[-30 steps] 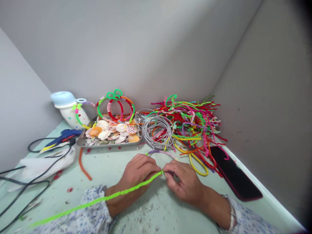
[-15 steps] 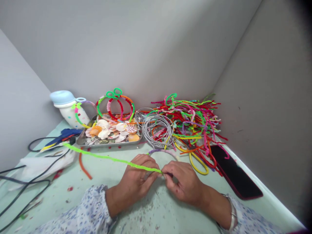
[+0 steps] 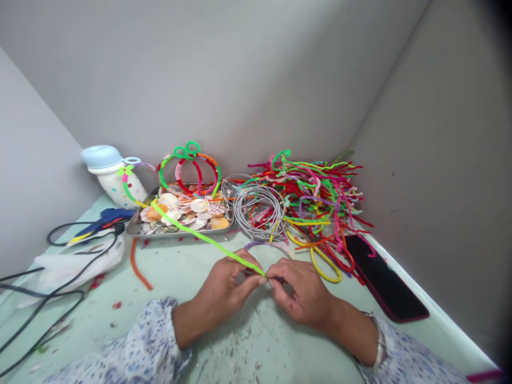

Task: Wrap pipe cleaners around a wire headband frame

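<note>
A bright lime-green pipe cleaner [image 3: 208, 238] runs from my fingertips up and left across the table, its far end over the shell tray. My left hand [image 3: 220, 296] pinches near its lower end, thumb against fingers. Close beside it, fingertips almost touching, my right hand [image 3: 306, 293] is closed in a pinch where the green end meets a dark strip. Behind both hands arcs a thin headband [image 3: 272, 245] wrapped in purple and pale pink fuzzy stem, its ends running into my hands. Exactly how the green end sits on the band is hidden by my fingers.
A metal tray [image 3: 180, 236] of shells holds up wrapped headbands [image 3: 178, 173]. Beside it lie coiled grey hoops [image 3: 260, 213] and a heap of pipe cleaners [image 3: 316, 192]. A phone [image 3: 384, 280] is at right; a bottle [image 3: 116, 178], pliers [image 3: 106, 221] and black cables [image 3: 52, 294] at left.
The green pipe cleaner's free end has swung right and up, from beside the pliers to over the shell tray. My left thumb has shifted slightly; both hands stay together at the same spot.
</note>
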### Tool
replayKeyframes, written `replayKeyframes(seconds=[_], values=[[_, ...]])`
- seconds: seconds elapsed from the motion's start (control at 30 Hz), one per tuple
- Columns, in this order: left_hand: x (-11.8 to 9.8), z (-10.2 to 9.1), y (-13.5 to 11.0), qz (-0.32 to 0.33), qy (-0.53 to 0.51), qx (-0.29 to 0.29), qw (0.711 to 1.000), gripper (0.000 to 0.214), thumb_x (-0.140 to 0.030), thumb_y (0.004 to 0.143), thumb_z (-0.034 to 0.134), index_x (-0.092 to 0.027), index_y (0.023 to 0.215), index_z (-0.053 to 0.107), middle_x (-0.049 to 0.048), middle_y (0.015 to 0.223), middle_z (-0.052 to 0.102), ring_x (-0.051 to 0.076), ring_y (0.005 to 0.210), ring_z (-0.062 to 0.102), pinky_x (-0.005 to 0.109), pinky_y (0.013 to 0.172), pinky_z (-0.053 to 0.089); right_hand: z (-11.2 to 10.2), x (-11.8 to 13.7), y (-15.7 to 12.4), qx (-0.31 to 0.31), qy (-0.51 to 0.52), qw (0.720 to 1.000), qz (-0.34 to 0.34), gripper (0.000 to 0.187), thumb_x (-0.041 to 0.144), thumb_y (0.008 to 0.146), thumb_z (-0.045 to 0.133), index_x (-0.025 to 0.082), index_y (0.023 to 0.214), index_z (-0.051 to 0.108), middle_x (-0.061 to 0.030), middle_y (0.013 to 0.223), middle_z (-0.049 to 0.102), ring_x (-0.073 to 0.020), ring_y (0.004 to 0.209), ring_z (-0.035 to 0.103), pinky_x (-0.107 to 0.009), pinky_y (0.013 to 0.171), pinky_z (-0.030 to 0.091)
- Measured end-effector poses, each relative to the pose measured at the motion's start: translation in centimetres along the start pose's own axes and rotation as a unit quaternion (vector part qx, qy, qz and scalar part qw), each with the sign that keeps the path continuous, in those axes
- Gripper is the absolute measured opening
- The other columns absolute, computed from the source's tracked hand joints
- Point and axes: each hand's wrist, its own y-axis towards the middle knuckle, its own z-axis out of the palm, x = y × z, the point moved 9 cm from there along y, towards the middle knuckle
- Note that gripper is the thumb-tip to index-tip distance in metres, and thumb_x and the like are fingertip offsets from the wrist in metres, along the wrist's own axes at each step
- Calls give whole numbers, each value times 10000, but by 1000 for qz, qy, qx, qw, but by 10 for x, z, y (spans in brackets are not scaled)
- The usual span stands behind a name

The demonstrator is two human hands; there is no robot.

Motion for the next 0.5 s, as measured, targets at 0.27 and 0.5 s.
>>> replayKeyframes(seconds=[0.27, 0.5], values=[[-2, 1, -2, 8, 19, 8, 1000, 144, -222, 897, 575, -160, 801, 663, 47, 771, 661, 174, 763, 607, 317, 723, 481, -1, -2, 1, -8, 13, 1000, 7, 115, 123, 837, 525, 187, 920, 570, -22, 730, 636, -155, 641, 585, -274, 602, 453], [7, 1, -4, -46, 41, 6, 998, 196, -283, 896, 568, -153, 770, 645, 45, 748, 627, 168, 714, 566, 298, 657, 443, 1, 0, 2, -8, 12, 1000, 11, 125, 113, 835, 525, 188, 925, 567, -27, 741, 635, -164, 656, 588, -283, 610, 455]])
